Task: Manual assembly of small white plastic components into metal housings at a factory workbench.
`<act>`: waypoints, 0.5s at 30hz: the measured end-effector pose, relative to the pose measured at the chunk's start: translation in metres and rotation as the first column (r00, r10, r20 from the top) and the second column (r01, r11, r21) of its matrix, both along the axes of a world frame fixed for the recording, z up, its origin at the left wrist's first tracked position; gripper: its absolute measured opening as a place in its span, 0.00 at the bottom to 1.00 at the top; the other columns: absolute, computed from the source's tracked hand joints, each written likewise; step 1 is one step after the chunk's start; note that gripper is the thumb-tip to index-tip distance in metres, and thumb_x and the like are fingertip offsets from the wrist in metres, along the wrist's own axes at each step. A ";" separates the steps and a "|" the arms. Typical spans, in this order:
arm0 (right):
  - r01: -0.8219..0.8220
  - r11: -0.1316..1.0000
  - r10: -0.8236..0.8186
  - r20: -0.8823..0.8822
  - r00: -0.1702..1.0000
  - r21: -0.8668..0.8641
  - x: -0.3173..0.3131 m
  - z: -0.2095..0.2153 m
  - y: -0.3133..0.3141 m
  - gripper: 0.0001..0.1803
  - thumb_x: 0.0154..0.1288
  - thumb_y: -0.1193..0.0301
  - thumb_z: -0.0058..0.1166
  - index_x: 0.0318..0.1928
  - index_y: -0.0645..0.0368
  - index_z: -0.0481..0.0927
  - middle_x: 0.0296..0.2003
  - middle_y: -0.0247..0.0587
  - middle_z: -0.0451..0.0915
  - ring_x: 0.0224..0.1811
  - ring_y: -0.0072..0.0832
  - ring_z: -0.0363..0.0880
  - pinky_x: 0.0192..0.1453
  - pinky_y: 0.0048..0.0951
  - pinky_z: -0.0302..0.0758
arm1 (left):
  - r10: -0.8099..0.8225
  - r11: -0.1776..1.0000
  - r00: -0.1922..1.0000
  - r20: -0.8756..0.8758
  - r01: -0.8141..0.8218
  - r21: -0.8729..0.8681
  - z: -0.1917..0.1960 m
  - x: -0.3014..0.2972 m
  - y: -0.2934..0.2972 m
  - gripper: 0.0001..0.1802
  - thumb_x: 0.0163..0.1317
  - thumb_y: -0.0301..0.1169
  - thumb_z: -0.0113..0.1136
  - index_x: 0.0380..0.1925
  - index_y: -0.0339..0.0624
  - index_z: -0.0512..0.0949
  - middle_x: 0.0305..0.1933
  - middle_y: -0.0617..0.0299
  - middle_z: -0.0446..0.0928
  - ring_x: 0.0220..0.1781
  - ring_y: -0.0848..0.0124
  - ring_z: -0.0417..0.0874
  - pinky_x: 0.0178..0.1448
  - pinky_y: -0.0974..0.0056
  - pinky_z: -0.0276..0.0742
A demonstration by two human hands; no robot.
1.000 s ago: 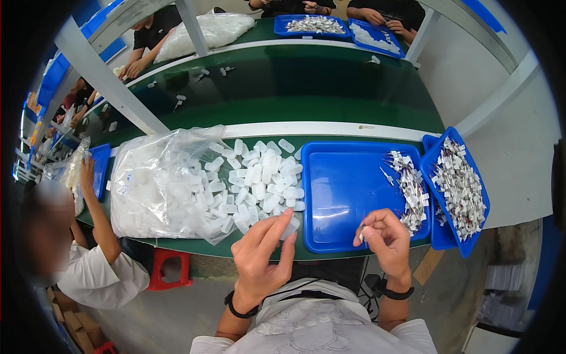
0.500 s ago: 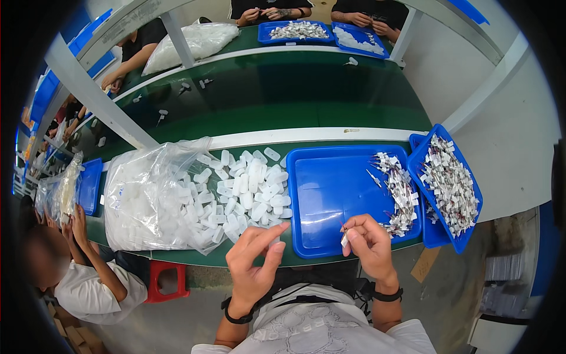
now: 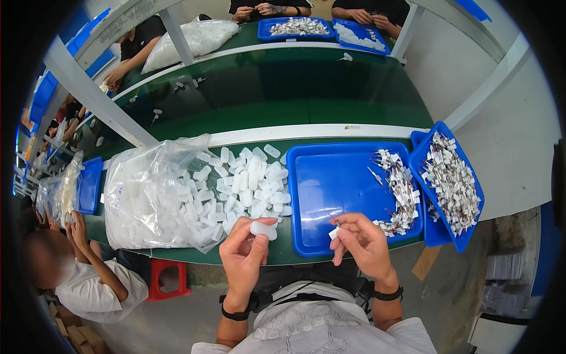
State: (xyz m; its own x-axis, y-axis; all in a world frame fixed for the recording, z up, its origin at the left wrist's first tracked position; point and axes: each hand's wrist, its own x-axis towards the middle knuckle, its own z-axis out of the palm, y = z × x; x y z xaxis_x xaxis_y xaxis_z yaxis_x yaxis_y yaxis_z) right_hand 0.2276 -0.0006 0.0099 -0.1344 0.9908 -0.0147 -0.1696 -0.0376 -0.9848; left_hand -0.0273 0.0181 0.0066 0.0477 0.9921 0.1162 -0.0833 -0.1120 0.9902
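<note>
Between the thumb and fingers of my left hand (image 3: 243, 253) is an oval frosted plastic cover (image 3: 263, 230), in front of the heap of loose covers (image 3: 253, 180). My right hand (image 3: 365, 245) pinches a small wired part with a white tag (image 3: 335, 232), its thin lead sticking up past the fingertips. That hand is over the near edge of a blue tray (image 3: 330, 177). Along the tray's right side lies a pile of similar wired parts (image 3: 404, 192). The two held pieces are apart.
A clear plastic bag (image 3: 144, 200) full of covers lies left of the heap. A second blue tray (image 3: 451, 183), heaped with wired parts, rests tilted at the right. Beyond the white rail (image 3: 318, 131), a green belt (image 3: 283, 88) carries scattered parts. Co-workers sit opposite and at left.
My left hand has drawn back and turned, bringing the cover it grips into plain sight. The right hand has moved slightly left with its wired part. Pieces on the belt have shifted left.
</note>
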 end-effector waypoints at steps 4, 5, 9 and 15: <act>-0.020 0.999 0.017 0.068 0.998 0.038 -0.004 0.005 0.000 0.13 0.79 0.79 0.51 0.59 0.70 0.78 0.35 0.43 0.87 0.26 0.21 0.85 0.30 0.21 0.79 | -0.026 1.000 0.989 0.149 0.024 0.020 0.007 0.006 0.000 0.17 0.75 0.32 0.64 0.54 0.26 0.83 0.47 0.55 0.79 0.29 0.76 0.81 0.27 0.75 0.75; -0.017 0.994 -0.001 0.168 0.986 0.108 -0.008 0.010 0.000 0.12 0.78 0.79 0.53 0.58 0.69 0.80 0.35 0.43 0.87 0.26 0.21 0.85 0.30 0.22 0.79 | -0.076 0.997 0.975 0.210 0.079 -0.006 0.008 0.006 -0.001 0.18 0.75 0.32 0.65 0.55 0.26 0.83 0.46 0.54 0.81 0.29 0.76 0.82 0.28 0.75 0.76; -0.065 0.931 -0.088 0.396 0.914 0.358 -0.022 0.028 0.007 0.10 0.69 0.80 0.63 0.50 0.64 0.87 0.32 0.41 0.87 0.23 0.25 0.83 0.28 0.25 0.76 | -0.103 0.992 0.962 0.251 0.118 -0.046 0.003 0.004 -0.007 0.21 0.72 0.33 0.68 0.57 0.27 0.81 0.43 0.52 0.85 0.30 0.75 0.83 0.29 0.75 0.76; -0.093 0.785 -0.223 0.419 0.880 0.613 -0.037 0.026 0.009 0.12 0.62 0.80 0.68 0.47 0.61 0.90 0.26 0.38 0.85 0.21 0.28 0.80 0.25 0.27 0.73 | -0.072 0.997 0.979 0.188 0.077 -0.018 0.001 0.003 -0.012 0.21 0.70 0.32 0.70 0.57 0.28 0.81 0.41 0.51 0.86 0.30 0.76 0.83 0.30 0.76 0.76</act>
